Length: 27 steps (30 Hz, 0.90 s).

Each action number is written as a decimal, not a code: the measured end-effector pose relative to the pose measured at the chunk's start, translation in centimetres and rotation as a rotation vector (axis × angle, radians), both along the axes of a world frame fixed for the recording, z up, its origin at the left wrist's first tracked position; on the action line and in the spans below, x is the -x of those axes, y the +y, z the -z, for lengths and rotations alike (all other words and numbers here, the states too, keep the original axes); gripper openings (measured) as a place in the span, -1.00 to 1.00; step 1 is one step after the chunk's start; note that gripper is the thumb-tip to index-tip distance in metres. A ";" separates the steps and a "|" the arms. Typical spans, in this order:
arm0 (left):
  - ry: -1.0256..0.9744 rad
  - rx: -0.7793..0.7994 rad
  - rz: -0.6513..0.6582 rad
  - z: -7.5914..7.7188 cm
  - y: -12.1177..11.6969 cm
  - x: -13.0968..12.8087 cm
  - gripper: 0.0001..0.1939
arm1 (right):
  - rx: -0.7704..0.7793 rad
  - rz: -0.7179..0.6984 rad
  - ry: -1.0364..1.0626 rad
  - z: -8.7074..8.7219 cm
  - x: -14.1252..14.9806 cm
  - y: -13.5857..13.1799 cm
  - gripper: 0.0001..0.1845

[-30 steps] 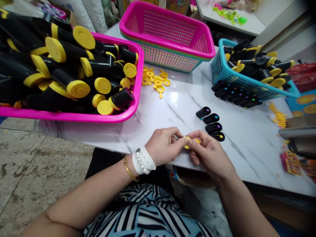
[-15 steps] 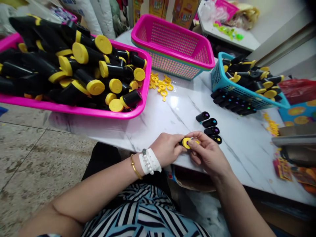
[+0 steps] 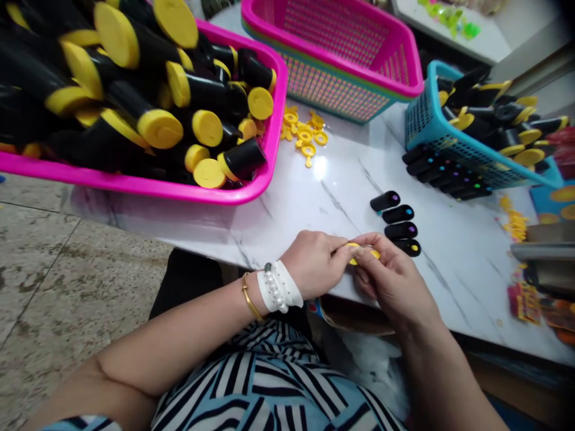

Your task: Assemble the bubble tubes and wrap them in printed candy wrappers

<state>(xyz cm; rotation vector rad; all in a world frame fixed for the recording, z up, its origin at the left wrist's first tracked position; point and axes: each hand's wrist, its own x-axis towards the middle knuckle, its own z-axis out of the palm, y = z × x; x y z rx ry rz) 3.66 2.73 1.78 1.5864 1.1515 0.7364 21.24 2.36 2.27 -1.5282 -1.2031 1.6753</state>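
Near the table's front edge my two hands meet. My left hand [image 3: 318, 263] is closed round a small piece with a yellow ring cap [image 3: 353, 254]; the black tube glimpsed under it earlier is now hidden by my fingers. Both thumbs press on the yellow cap. My right hand [image 3: 398, 278] pinches the cap's other side, where a small yellow tab [image 3: 374, 255] shows between thumb and fingers. Just beyond my right hand, several short black tubes [image 3: 399, 230] lie in a slanted row, each with a coloured dot on its end.
At left stands a pink basket [image 3: 275, 114] heaped with black, yellow-capped tubes. Loose yellow ring caps [image 3: 307, 136] lie beside it. Behind them are stacked baskets [image 3: 341, 99]. A blue basket [image 3: 431, 120] of similar tubes stands at right, with a row of black tubes [image 3: 444, 173] against it.
Half a second ago the cap's ring and part of the black tube showed; now my left thumb has come over onto the cap and covers them. The camera view has also shifted.
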 end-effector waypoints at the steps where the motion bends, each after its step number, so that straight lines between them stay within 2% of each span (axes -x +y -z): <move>1: -0.006 0.022 -0.012 0.1 0.1 -0.1 -0.65 | 0.005 0.007 0.015 0.1 0.0 0.0 -0.72; 5: -0.018 0.073 -0.012 0.3 0.0 -0.4 -0.60 | 0.009 0.025 0.091 0.6 0.1 0.2 -0.72; 9: 0.003 0.017 -0.016 0.3 -0.5 -0.3 -0.63 | -0.045 0.076 0.141 1.1 -0.1 -0.1 -0.71; 12: 0.046 -0.044 -0.016 0.2 -0.7 -0.1 -0.72 | -0.107 0.145 0.242 1.4 -1.0 -0.8 -0.76; 16: 0.069 -0.107 0.032 0.3 -0.8 -0.1 -0.86 | -0.121 0.174 0.275 1.7 -2.3 -1.9 -0.67; 19: 0.091 -0.160 0.048 0.7 -0.7 -0.4 -0.87 | -0.148 0.090 0.142 1.2 -2.4 -1.7 -0.71; 21: 0.121 -0.173 0.059 0.9 -0.6 -0.6 -0.87 | -0.143 -0.021 0.040 0.5 -2.1 -0.9 -0.71; 24: 0.127 -0.187 0.086 1.3 -0.4 -0.6 -0.85 | -0.065 -0.188 -0.067 -0.4 -1.6 0.8 -0.67; 27: 0.139 -0.183 0.087 1.7 -0.1 -0.6 -0.86 | 0.001 -0.229 -0.067 -0.4 -1.4 2.0 -0.64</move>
